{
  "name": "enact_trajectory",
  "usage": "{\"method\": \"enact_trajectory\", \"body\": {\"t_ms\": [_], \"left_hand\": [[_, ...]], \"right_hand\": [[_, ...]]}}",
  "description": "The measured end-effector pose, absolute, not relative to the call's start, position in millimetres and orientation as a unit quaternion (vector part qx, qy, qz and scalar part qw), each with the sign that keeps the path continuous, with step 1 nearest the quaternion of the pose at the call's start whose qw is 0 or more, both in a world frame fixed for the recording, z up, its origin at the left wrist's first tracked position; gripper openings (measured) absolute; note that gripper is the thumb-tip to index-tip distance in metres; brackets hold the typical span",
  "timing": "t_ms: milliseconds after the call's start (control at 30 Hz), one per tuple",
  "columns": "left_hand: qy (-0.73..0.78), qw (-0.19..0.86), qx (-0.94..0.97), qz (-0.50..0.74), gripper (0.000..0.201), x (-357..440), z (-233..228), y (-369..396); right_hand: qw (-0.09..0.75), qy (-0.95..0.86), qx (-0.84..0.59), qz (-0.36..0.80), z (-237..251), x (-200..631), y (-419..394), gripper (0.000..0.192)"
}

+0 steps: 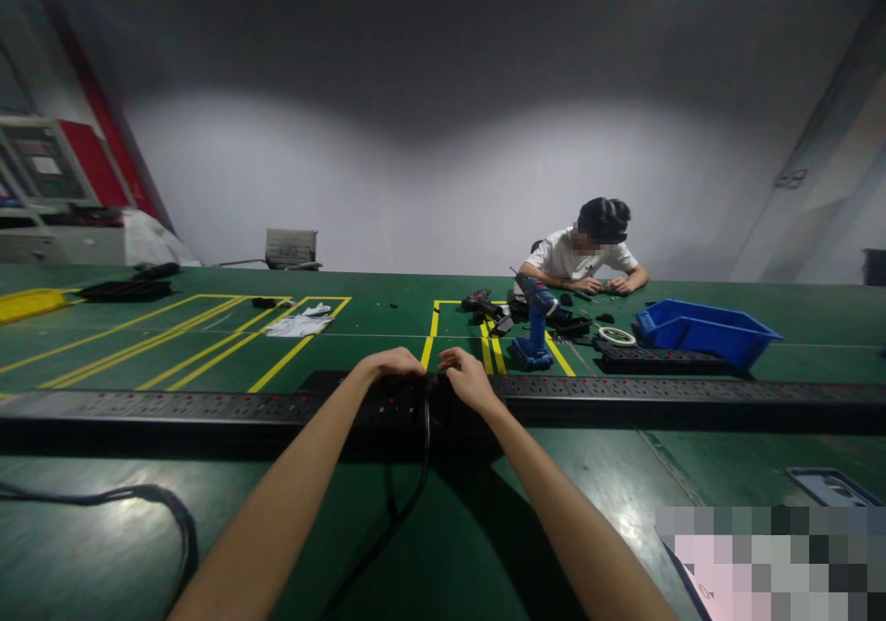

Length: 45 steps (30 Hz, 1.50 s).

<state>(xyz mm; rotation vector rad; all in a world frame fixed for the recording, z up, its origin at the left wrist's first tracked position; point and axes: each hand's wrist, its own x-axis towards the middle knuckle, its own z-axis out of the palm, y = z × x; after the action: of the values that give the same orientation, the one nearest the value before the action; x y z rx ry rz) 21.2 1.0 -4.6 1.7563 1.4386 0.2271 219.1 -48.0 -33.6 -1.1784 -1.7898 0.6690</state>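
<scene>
Both hands, left hand (396, 363) and right hand (465, 374), grip the long black power strip (623, 390) mid-frame where its black cable (415, 483) enters, nothing looks finished yet.

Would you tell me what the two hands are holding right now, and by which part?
Both the left hand and right hand rest on the long black power strip, beside where its cable joins. Whether the fingers actually grip it cannot be told.
</scene>
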Motion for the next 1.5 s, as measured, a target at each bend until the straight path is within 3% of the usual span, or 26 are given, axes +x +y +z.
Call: {"method": "enact_trajectory", "body": {"t_ms": [367, 700, 1033, 1500], "left_hand": [[0.602, 0.36, 0.707, 0.09, 0.015, 26, 0, 1], [0.611, 0.365, 0.697, 0.084, 0.021, 27, -4, 5], [0.463, 0.452, 0.745, 0.16, 0.038, 9, -21, -1], [0.518, 0.522, 0.673, 0.075, 0.044, 16, -3, 12]], "right_hand": [[0.444, -0.69, -0.488, 0.298, -32, 223, -48, 0.034], [0.367, -0.782, -0.435, 0.253, -27, 221, -60, 0.04], [0.442, -0.712, -0.478, 0.262, -35, 222, -46, 0.033], [0.42, -0.722, -0.478, 0.27, -33, 223, -48, 0.028]]}}
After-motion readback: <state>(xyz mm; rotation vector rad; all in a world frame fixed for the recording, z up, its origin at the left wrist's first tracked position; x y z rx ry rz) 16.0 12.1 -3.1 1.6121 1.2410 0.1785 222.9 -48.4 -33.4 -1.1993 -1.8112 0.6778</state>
